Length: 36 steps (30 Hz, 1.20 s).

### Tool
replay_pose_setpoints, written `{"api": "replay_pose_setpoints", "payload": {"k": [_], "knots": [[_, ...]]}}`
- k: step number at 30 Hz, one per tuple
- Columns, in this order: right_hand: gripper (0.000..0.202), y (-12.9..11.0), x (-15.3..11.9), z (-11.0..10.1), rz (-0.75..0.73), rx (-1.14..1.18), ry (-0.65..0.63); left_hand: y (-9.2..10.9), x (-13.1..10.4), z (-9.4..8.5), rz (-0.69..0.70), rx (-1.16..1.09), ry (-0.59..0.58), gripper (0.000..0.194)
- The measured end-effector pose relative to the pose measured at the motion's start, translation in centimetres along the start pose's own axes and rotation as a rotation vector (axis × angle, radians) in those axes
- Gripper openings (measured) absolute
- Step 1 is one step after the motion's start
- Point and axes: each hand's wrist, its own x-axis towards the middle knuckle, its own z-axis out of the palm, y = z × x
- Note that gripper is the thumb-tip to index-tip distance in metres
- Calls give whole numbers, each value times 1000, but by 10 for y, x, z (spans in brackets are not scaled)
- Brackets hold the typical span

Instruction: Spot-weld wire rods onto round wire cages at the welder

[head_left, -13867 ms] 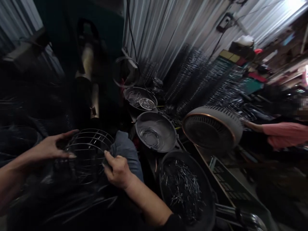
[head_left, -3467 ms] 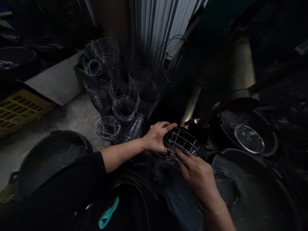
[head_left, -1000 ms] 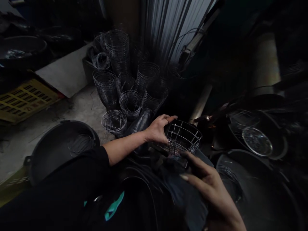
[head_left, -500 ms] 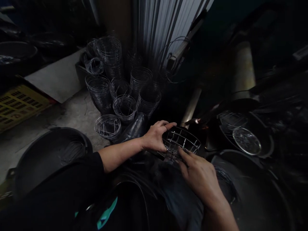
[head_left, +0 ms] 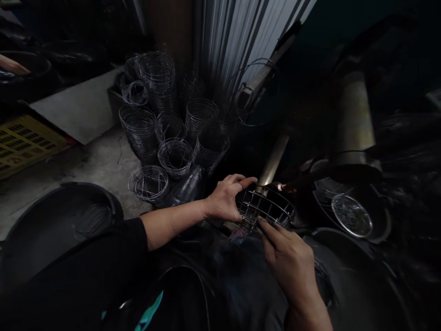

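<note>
A round wire basket [head_left: 267, 206] lies between my hands, near a metal rod of the machine in front of me. My left hand [head_left: 229, 197] grips its left rim, thumb at the near side and fingers over the far side. With its fingers closed on the near edge of the basket, my right hand [head_left: 287, 246] holds the other side. The metal rod [head_left: 274, 161] runs up behind the basket, and a coppery tip [head_left: 280, 187] sits close to the far rim. Part of the basket's underside is hidden by my right hand.
Several stacks of wire rings and baskets [head_left: 175, 154] stand on the floor to the left. Dark tubs flank me, one at left [head_left: 62, 225] and one at right [head_left: 358, 276]. Another tub holds a round wire-mesh piece [head_left: 352, 215]. A yellow crate [head_left: 27, 145] and another person's hand [head_left: 14, 65] are at far left.
The basket and both hands have shifted slightly right in view, and the basket's rim now lies nearer the coppery tip. Another person's hand has appeared at far left.
</note>
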Motion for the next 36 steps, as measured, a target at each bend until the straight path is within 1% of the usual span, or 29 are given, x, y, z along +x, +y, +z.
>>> {"api": "replay_pose_setpoints", "payload": {"k": [3, 6, 14, 18, 21, 26, 29, 31, 33, 35, 36], "knots": [[27, 3, 3, 1, 9, 7, 70, -1, 3, 0, -11, -39, 13, 99], [27, 6, 7, 1, 9, -9, 92, -1, 8, 1, -22, -50, 22, 98], [28, 26, 20, 4, 18, -38, 69, -5, 26, 3, -52, -100, 19, 98], [30, 27, 22, 5, 74, -19, 64, -7, 29, 3, -77, -122, 10, 100], [29, 25, 24, 5, 74, 16, 76, -9, 31, 4, -81, -135, -8, 103], [30, 33, 37, 10, 119, 34, 76, -10, 47, 1, -99, -125, -9, 99], [30, 41, 41, 14, 195, 99, 85, -10, 56, 0, -129, -131, -15, 101], [30, 42, 38, 13, 294, 178, 113, -11, 59, 0, -148, -143, -31, 103], [32, 38, 31, 10, 437, 315, 185, -11, 62, 1, -157, -140, -45, 103], [35, 30, 23, 5, 581, 506, 270, -12, 68, 2, -164, -121, -40, 104], [36, 26, 20, 3, 639, 606, 288, -13, 72, 2, -178, -116, -33, 105]]}}
